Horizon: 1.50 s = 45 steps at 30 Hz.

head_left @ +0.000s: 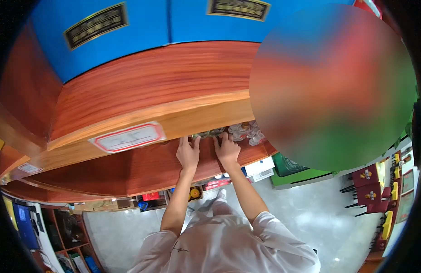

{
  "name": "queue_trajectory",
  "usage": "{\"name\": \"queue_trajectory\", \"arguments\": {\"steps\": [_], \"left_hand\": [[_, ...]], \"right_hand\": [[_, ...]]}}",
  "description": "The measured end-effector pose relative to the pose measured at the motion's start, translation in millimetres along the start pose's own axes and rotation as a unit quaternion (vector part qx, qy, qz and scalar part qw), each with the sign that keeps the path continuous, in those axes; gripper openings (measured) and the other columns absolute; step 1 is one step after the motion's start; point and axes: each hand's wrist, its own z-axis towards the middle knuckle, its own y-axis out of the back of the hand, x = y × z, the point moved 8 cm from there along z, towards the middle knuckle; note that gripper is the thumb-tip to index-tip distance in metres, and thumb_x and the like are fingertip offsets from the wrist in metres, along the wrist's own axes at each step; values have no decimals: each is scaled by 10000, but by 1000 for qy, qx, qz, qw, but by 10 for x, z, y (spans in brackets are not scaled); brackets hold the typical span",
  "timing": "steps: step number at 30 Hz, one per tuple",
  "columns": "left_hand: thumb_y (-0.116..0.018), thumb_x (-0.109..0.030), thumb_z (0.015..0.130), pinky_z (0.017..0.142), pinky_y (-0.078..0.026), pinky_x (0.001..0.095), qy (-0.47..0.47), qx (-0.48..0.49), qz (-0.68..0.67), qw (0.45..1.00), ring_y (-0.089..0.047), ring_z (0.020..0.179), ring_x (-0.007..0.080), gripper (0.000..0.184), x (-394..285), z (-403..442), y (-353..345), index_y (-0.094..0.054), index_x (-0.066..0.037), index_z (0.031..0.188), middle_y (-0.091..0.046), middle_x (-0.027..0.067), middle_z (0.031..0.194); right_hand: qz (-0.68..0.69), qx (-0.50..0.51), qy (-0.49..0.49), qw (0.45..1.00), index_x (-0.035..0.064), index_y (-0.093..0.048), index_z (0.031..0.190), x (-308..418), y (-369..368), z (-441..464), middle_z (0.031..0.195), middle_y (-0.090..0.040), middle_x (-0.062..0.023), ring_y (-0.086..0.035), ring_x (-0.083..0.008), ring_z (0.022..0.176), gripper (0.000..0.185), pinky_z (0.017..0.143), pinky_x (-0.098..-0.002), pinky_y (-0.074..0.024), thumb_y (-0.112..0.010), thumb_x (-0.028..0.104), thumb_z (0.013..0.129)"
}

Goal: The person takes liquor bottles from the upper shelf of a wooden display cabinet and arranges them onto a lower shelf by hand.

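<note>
Both of my hands reach forward onto a reddish wooden shelf (151, 166), under the front edge of the board above it. Small clear and greenish glassware (208, 133) sits between them, partly hidden by that edge. My left hand (187, 155) is at its left side, thumb and forefinger stretched out and apart. On the other side, my right hand (228, 151) has its thumb and forefinger apart, close against the glassware. More clear glass pieces (242, 131) are clustered to the right of my right hand. Some of my fingertips are out of sight.
Overhead, the upper wooden shelf (165, 68) carries large blue boxes (106, 41). A red-bordered label (128, 138) is on its front edge. White boxes (259, 167) lie below at right. Maroon chairs (369, 186) stand beyond the grey floor (301, 214). A blurred round patch covers the upper right.
</note>
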Motion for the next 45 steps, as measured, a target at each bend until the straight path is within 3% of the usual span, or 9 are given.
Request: {"name": "queue_trajectory", "arguments": {"steps": [6,12,16,25,30,32,36,39,45], "left_hand": [[-742,-339,878,659,-529,460,-21,-33,-76,996,-667,715,298,473,50,-25,47,-595,-85,1249,-676,121,1034],[-771,-254,880,761,-562,316,-4,20,-196,980,-726,864,173,279,157,-571,952,-711,-23,1026,-745,127,905],[-725,-162,938,762,-563,289,196,58,-262,943,-677,827,92,174,787,-1641,2015,-712,8,973,-736,60,886],[-658,-165,956,575,-536,259,375,-291,-271,837,-661,658,129,187,2095,-3840,4207,-705,11,997,-703,89,766],[-708,-219,947,602,-543,283,307,-318,-323,837,-666,695,143,239,2459,-3933,4688,-695,14,998,-707,87,806],[-734,-223,930,633,-532,281,282,-270,-318,864,-644,703,122,248,2659,-4005,5032,-700,10,1007,-706,59,808],[-751,-177,900,672,-512,272,295,-233,-255,891,-614,719,87,218,3030,-4366,5926,-708,2,1016,-699,30,796],[-752,-149,883,678,-512,274,311,-284,-195,886,-613,717,88,201,3203,-4820,6789,-708,-1,1011,-693,25,773],[-747,-118,872,685,-510,271,354,-343,-193,848,-620,704,96,203,3667,-5196,7769,-699,17,1016,-684,24,746]], "right_hand": [[42,-61,59,995,133,-622,909,59,89,-110,881,-692,-147,-685,-391,714,230,613,-511,-545,-633,362,927],[141,-118,85,979,92,-743,882,-44,155,-137,842,-716,-165,-694,-376,790,221,693,-442,-547,-684,304,899],[312,-151,91,934,15,-688,823,-354,-53,-92,702,-676,-97,-634,-241,657,146,663,-375,-506,-730,151,860],[382,-49,19,923,-11,-621,787,-483,-336,-383,625,-558,-105,-535,-160,595,267,573,-355,-425,-657,181,968],[438,98,23,894,-13,-650,825,843,-424,-1902,686,-622,-36,-558,-119,649,237,611,-295,-466,-640,174,971],[435,54,226,870,-5,-702,895,1880,-400,-2554,707,-651,-31,-556,-90,639,181,611,-278,-480,-657,159,956],[465,340,183,796,13,-707,1008,3790,-685,-3741,747,-681,-39,-607,-91,589,197,525,-242,-492,-663,202,972],[341,325,451,758,-5,-695,1089,5138,-124,-4512,711,-653,-43,-585,-80,616,198,576,-255,-488,-630,154,990],[304,382,434,757,7,-711,1067,5893,-520,-5196,791,-703,-138,-651,-171,656,210,635,-302,-533,-685,172,940]]}}
